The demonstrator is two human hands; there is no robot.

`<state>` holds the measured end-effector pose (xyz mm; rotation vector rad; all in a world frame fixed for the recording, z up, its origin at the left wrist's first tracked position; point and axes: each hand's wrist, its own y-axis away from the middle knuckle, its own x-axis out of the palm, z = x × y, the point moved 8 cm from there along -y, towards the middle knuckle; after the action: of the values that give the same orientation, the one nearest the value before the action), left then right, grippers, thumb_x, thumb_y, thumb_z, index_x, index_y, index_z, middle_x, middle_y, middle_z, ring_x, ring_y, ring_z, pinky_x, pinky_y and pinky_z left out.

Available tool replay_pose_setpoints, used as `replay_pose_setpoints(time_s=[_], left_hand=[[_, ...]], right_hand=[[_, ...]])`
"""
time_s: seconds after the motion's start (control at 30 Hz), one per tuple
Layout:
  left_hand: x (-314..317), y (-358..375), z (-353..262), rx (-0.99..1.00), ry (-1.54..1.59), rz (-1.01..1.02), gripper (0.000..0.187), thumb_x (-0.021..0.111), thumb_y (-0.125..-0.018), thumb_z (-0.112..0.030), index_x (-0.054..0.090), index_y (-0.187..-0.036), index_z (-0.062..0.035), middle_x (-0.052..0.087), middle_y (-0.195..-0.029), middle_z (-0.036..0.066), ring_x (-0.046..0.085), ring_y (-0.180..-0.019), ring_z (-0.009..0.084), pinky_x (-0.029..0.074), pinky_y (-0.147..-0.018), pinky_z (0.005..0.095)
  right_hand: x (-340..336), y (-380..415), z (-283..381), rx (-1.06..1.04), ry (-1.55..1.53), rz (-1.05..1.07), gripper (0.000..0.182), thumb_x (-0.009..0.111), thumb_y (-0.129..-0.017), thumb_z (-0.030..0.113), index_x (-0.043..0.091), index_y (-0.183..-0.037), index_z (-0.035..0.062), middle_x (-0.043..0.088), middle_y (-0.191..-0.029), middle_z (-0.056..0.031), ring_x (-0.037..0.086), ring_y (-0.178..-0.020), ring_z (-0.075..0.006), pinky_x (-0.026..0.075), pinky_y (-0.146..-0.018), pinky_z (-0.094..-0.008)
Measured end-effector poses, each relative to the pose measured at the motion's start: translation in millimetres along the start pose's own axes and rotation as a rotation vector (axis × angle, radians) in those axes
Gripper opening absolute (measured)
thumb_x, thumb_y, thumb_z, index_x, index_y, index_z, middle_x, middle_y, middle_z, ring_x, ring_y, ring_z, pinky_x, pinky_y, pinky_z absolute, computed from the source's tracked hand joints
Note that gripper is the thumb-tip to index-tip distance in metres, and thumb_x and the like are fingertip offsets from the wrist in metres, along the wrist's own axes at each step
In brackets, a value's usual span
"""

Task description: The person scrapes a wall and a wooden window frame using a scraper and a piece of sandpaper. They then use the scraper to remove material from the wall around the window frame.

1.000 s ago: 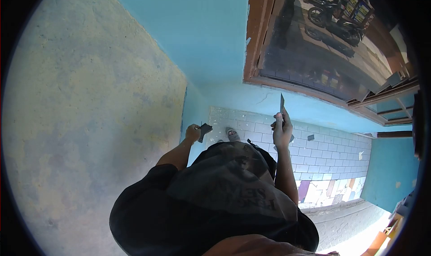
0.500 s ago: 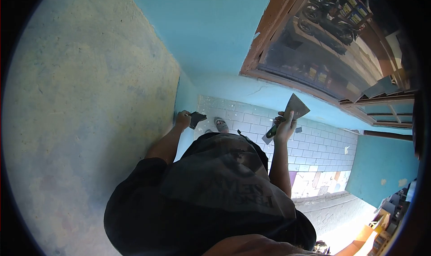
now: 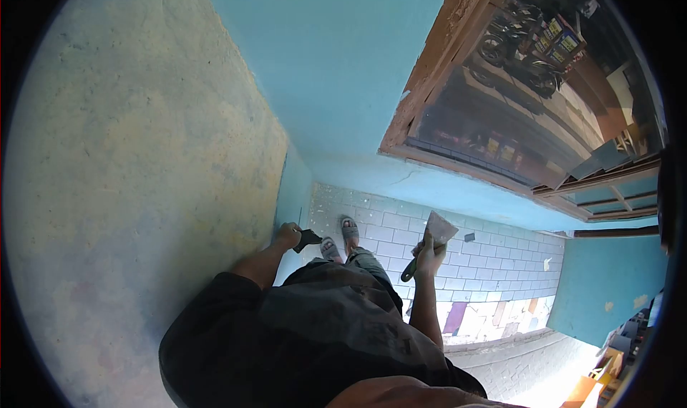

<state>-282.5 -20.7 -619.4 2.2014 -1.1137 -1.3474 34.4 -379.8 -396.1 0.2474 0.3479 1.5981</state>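
My left hand (image 3: 288, 235) is low beside the wall on the left, its fingers closed on a dark, flat, ragged-edged piece (image 3: 308, 240) that looks like sandpaper. Out in front of my body, my right hand (image 3: 428, 256) grips a putty knife. Its wide, triangular metal blade (image 3: 441, 227) points up and away from me, and the dark green handle (image 3: 408, 270) sticks out below my fingers. The blade is apart from the walls. Bare, patchy pale plaster covers the left wall (image 3: 143, 157); the facing wall (image 3: 336, 64) is painted light blue.
A brown wooden window frame (image 3: 415, 100) with reflecting glass projects at upper right. Below lies a floor of grey tiles (image 3: 401, 222), with a small dark square piece (image 3: 469, 237) on it. My sandalled feet (image 3: 348, 228) stand near the corner. Boxes (image 3: 612, 361) are at lower right.
My right hand with the putty knife has moved down and left, closer to my body. My left hand is slightly lower in view, still holding the dark piece. The view has shifted, showing both feet more fully.
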Motion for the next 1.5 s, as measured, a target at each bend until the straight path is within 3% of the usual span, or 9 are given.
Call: replay_pose_setpoints(time_s=[0.17,0.33,0.53,0.73,0.83,1.13,1.2,1.3,1.5], left_hand=[[-25.1,14.8,-28.4,0.024,-0.055,-0.103,0.024,0.063,-0.083,-0.015,0.077,-0.102,-0.0105,0.068,-0.118,0.020,0.065,-0.112,0.0364,0.053,-0.098,0.0445],[-42.4,12.0,-35.5,0.078,0.132,-0.213,0.022,0.067,-0.084,-0.014,0.076,-0.103,-0.0090,0.071,-0.101,0.016,0.069,-0.095,0.0322,0.055,-0.087,0.0421],[-63.4,13.8,-50.7,0.073,0.472,-0.279,0.023,0.072,-0.085,-0.010,0.075,-0.106,-0.0019,0.068,-0.082,0.008,0.065,-0.077,0.0180,0.054,-0.072,0.0373],[-105.2,18.1,-87.8,0.170,0.571,-0.458,0.020,0.072,-0.085,-0.008,0.074,-0.104,0.0004,0.065,-0.079,0.006,0.061,-0.073,0.0159,0.051,-0.069,0.0339],[-118.6,17.0,-103.0,0.230,0.677,-0.549,0.017,0.072,-0.086,-0.007,0.073,-0.101,0.0002,0.065,-0.079,0.005,0.061,-0.073,0.0155,0.050,-0.070,0.0325],[-182.6,92.9,-195.1,0.450,0.733,-0.782,0.008,0.069,-0.092,-0.007,0.072,-0.096,-0.0004,0.069,-0.082,0.006,0.064,-0.079,0.0151,0.051,-0.074,0.0312],[-218.9,118.1,-228.0,0.645,0.737,-0.873,0.006,0.068,-0.094,-0.006,0.072,-0.095,-0.0017,0.069,-0.081,0.006,0.063,-0.079,0.0174,0.050,-0.075,0.0320],[-269.8,172.2,-276.8,0.777,0.402,-1.057,0.006,0.066,-0.093,-0.002,0.071,-0.097,-0.0028,0.066,-0.085,0.010,0.063,-0.078,0.0201,0.050,-0.074,0.0333],[-330.9,225.6,-361.3,1.147,0.372,-1.082,0.009,0.054,-0.088,0.005,0.061,-0.090,0.0006,0.060,-0.084,0.014,0.061,-0.074,0.0247,0.049,-0.073,0.0329]], right_hand=[[32.6,8.9,-7.1,0.043,0.001,0.032,0.041,0.072,-0.098,0.024,0.041,-0.116,0.0058,0.052,-0.064,-0.0027,0.051,-0.045,-0.0122,0.043,-0.040,-0.0283],[78.6,-4.1,9.4,-0.008,0.071,0.197,0.073,0.076,-0.095,0.026,0.030,-0.147,0.0054,0.059,-0.081,-0.0088,0.054,-0.046,-0.0149,0.044,-0.041,-0.0305],[130.2,-25.8,31.8,-0.096,0.271,0.460,0.082,0.074,-0.095,0.031,0.025,-0.154,0.0035,0.059,-0.083,-0.0092,0.058,-0.050,-0.0164,0.049,-0.045,-0.0316],[174.7,-49.0,48.7,-0.261,0.367,0.607,0.090,0.075,-0.093,0.031,0.020,-0.159,0.0018,0.064,-0.099,-0.0155,0.063,-0.058,-0.0195,0.053,-0.049,-0.0331],[187.6,-45.0,67.2,-0.275,0.469,0.706,0.096,0.072,-0.092,0.040,0.016,-0.162,0.0048,0.071,-0.098,-0.0225,0.071,-0.062,-0.0280,0.056,-0.054,-0.0391],[172.1,-70.5,53.9,-0.332,0.541,0.702,0.098,0.074,-0.091,0.042,0.017,-0.163,0.0054,0.073,-0.097,-0.0237,0.073,-0.064,-0.0310,0.057,-0.056,-0.0410],[161.3,-74.5,62.2,-0.330,0.528,0.673,0.098,0.074,-0.091,0.040,0.018,-0.163,0.0043,0.073,-0.098,-0.0235,0.072,-0.064,-0.0306,0.057,-0.054,-0.0402],[149.4,-68.9,81.7,-0.335,0.489,0.616,0.093,0.076,-0.091,0.037,0.026,-0.160,0.0012,0.073,-0.098,-0.0228,0.072,-0.062,-0.0283,0.056,-0.051,-0.0374],[150.3,-62.0,114.7,-0.386,0.310,0.607,0.056,0.074,-0.096,0.040,0.050,-0.121,-0.0037,0.066,-0.083,-0.0113,0.066,-0.058,-0.0177,0.053,-0.050,-0.0311]])
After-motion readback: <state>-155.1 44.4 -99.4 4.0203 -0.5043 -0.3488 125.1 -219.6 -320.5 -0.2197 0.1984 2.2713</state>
